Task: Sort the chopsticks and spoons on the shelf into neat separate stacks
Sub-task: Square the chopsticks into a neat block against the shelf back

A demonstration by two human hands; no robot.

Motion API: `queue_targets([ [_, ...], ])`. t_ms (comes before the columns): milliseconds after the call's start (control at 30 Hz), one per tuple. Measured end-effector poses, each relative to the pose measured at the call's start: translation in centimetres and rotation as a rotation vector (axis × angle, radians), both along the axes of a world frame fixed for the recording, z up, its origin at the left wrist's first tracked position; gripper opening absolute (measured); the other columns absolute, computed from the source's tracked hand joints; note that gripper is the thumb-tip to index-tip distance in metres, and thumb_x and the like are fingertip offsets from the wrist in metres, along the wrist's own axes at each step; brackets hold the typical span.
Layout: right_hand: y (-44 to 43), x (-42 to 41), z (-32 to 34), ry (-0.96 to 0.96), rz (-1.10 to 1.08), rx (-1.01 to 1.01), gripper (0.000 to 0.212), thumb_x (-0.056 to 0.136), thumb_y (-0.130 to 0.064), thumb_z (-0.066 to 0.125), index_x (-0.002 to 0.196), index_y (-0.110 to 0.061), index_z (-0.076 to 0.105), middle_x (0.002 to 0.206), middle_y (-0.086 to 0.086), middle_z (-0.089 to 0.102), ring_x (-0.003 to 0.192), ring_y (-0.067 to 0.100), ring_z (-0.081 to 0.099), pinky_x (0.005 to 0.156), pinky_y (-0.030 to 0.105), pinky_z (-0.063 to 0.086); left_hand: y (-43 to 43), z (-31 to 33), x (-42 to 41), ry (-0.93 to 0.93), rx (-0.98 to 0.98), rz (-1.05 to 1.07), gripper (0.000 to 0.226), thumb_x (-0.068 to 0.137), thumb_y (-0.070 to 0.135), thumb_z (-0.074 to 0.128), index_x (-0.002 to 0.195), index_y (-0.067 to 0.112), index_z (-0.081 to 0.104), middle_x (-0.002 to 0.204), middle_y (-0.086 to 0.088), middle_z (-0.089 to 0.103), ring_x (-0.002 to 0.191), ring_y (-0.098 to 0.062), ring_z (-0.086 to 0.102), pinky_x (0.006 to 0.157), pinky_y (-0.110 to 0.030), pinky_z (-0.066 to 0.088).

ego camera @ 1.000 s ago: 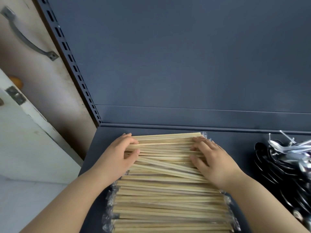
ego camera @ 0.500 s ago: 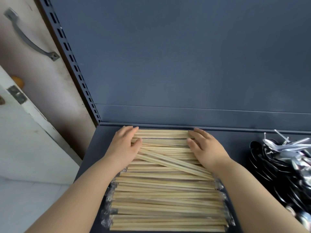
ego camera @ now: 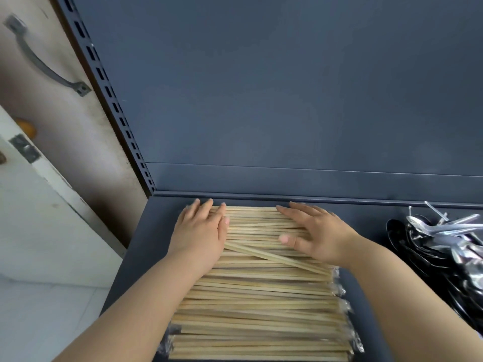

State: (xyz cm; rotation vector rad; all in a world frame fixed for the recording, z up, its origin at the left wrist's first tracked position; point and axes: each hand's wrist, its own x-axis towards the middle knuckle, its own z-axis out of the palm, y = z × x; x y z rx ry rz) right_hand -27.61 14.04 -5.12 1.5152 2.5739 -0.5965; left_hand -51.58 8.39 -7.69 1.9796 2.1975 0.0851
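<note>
Fingers of the left hand (ego camera: pixel 200 231) and right hand (ego camera: pixel 316 235) are laid straight, flat on the chopsticks (ego camera: pixel 261 309), grasping nothing. On the shelf (ego camera: pixel 154 231), the far rows are best pressed evenly; the skewed one (ego camera: pixel 274 258) should be squared. Spoons (ego camera: pixel 444 246) are heaped rightward.

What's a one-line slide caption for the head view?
Left hand and right hand lie flat on the chopsticks stacked on the shelf, spoons heaped at right.

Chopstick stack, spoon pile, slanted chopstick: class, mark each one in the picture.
chopstick stack (ego camera: pixel 261 317), head view, middle of its top layer.
spoon pile (ego camera: pixel 444 228), head view, bright metal handle near the top.
slanted chopstick (ego camera: pixel 277 258), head view, about halfway along the stick.
</note>
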Motion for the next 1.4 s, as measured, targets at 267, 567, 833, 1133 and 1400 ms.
queue_targets([
  [267,-0.1,0.2,-0.4,-0.196,0.173,0.130,0.099,0.051,-0.091,-0.014,0.141,-0.051,-0.010,0.157,-0.007,-0.002,0.144,0.016,0.002,0.114,0.035,0.007,-0.5,0.8,-2.5,0.016,-0.155,-0.157,0.085,0.068,0.084,-0.003,0.145,0.048,-0.007,0.157,0.014,-0.008,0.144,-0.014,-0.011,0.116,-0.048,-0.008],
  [567,-0.6,-0.4,-0.2,-0.226,0.175,0.184,0.080,0.072,-0.072,-0.020,0.145,-0.041,-0.009,0.157,-0.009,-0.001,0.144,0.014,0.001,0.116,0.037,0.008,-0.3,0.4,-1.0,0.054,-0.077,-0.041,0.067,0.087,0.064,-0.003,0.149,0.037,-0.002,0.158,0.008,0.001,0.145,-0.017,-0.005,0.117,-0.047,-0.003],
  [833,-0.5,-1.0,-1.8,-0.175,0.059,0.249,0.108,0.053,-0.084,-0.026,0.147,-0.038,-0.001,0.157,-0.007,0.001,0.145,0.015,0.000,0.115,0.034,0.011,0.6,-0.4,-2.3,-0.067,-0.054,-0.085,0.060,0.093,0.059,0.005,0.149,0.038,0.000,0.157,0.009,-0.010,0.142,-0.011,-0.018,0.117,-0.035,-0.009],
  [1133,-1.5,-1.3,-1.4,-0.112,0.052,0.233,0.098,0.057,-0.081,-0.027,0.145,-0.044,-0.004,0.157,-0.006,-0.010,0.143,0.012,-0.012,0.117,0.038,-0.005,-0.9,0.2,-2.6,-0.163,-0.015,-0.100,0.066,0.082,0.068,0.000,0.145,0.047,-0.001,0.152,0.018,-0.017,0.140,-0.007,-0.021,0.116,-0.036,-0.008],
  [1400,-0.4,-0.3,-1.3,0.013,-0.094,0.108,0.074,0.080,-0.065,0.005,0.148,-0.036,0.010,0.157,-0.010,0.001,0.143,0.006,-0.004,0.116,0.029,0.001,0.0,-1.0,-5.0,-0.218,-0.061,-0.017,0.064,0.093,0.056,0.006,0.149,0.028,-0.007,0.155,0.011,-0.014,0.142,-0.005,-0.012,0.117,-0.031,-0.005],
])
